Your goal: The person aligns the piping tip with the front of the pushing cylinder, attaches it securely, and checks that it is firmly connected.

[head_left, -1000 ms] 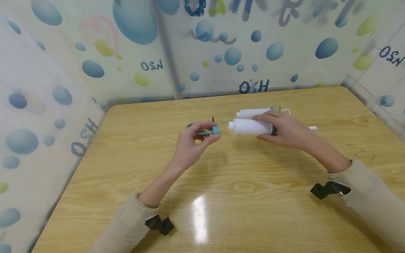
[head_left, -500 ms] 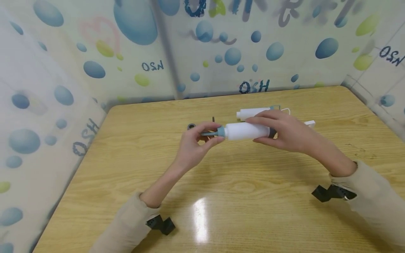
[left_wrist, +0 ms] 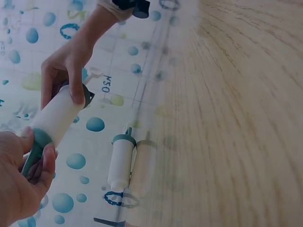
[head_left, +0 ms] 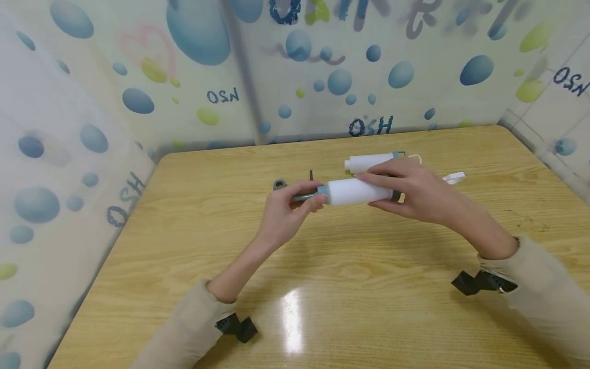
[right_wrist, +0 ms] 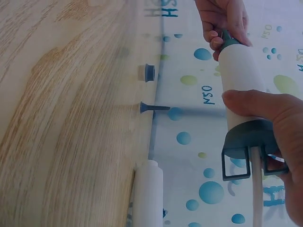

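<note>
A white-barrelled syringe [head_left: 352, 191] with a dark teal collar is held level above the table. My right hand [head_left: 417, 192] grips its barrel near the collar, with the thumb on the barrel in the right wrist view. The white plunger handle [head_left: 455, 178] sticks out behind that hand. My left hand [head_left: 283, 212] pinches a teal nozzle [head_left: 323, 191] at the other end of the barrel. Nozzle and barrel meet there, and the fingers partly cover the nozzle's narrow stem. The left wrist view shows the nozzle's teal base [left_wrist: 41, 137] against the barrel.
A second white syringe [head_left: 369, 163] lies behind the right hand. A small upright teal nozzle [right_wrist: 154, 108] and a short teal ring-like piece [right_wrist: 149, 73] stand near the table's back edge. The wooden table [head_left: 359, 287] meets a patterned wall [head_left: 258, 66] at the back.
One second ago the nozzle and barrel were apart. The right hand has brought the syringe left to the nozzle, and the two now meet. Over the last half second the plunger handle has turned slightly.
</note>
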{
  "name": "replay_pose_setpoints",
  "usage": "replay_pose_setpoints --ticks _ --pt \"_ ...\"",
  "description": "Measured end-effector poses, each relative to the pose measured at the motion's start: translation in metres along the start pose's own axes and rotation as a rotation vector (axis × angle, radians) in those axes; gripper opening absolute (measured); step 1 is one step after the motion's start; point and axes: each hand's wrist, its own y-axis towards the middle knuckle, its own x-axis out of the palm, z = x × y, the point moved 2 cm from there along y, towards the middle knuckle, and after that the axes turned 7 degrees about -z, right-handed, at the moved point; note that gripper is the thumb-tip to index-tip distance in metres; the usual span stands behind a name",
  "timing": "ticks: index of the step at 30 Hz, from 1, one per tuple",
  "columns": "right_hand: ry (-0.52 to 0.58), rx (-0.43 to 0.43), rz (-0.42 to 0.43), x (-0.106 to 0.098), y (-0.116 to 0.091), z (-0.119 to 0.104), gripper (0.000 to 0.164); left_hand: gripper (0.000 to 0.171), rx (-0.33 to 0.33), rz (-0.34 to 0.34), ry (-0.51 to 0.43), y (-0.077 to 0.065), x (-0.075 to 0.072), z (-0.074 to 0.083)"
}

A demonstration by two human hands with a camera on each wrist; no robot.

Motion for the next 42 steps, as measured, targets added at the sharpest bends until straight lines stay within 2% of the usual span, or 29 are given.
replay_pose_setpoints --ticks 4,9,17,20,24,29,31,35,42 --pt "-0.018 -0.029 0.023 0.0011 0.0017 -0.0005 0.052 0.027 -0.012 0.003 -0.028 0.0003 0.0009 -0.001" --pt "-0.023 -0.024 0.03 0.0009 0.0021 -0.0009 0.051 0.027 -0.014 -0.004 -0.096 -0.0006 0.0013 -0.0017" --pt "-0.035 0.021 0.016 0.0003 -0.0001 -0.0009 0.058 0.03 0.064 0.011 -0.074 -0.0008 0.0023 -0.0006" --pt "-0.039 0.034 0.018 0.0 -0.0005 -0.0012 0.06 0.027 0.074 0.02 -0.098 -0.0005 0.0027 -0.0002" --pt "-0.042 0.033 0.029 -0.0004 -0.0003 -0.0023 0.058 0.023 0.049 0.025 -0.141 0.0002 0.0025 0.0003" --pt "-0.046 0.007 0.049 -0.0005 -0.0002 -0.0035 0.055 0.023 -0.024 -0.021 -0.158 0.0005 0.0026 -0.0006" --pt "-0.052 -0.005 0.054 -0.0002 -0.0005 -0.0039 0.054 0.024 -0.037 -0.042 -0.143 0.0003 0.0027 -0.0012" --pt "-0.072 -0.02 0.058 0.0007 -0.002 -0.0056 0.051 0.026 -0.015 -0.067 -0.09 0.0001 0.0023 -0.0011" --pt "-0.067 -0.027 0.069 0.002 -0.0037 -0.0083 0.052 0.035 0.062 -0.067 0.005 -0.0003 0.0016 0.0008"
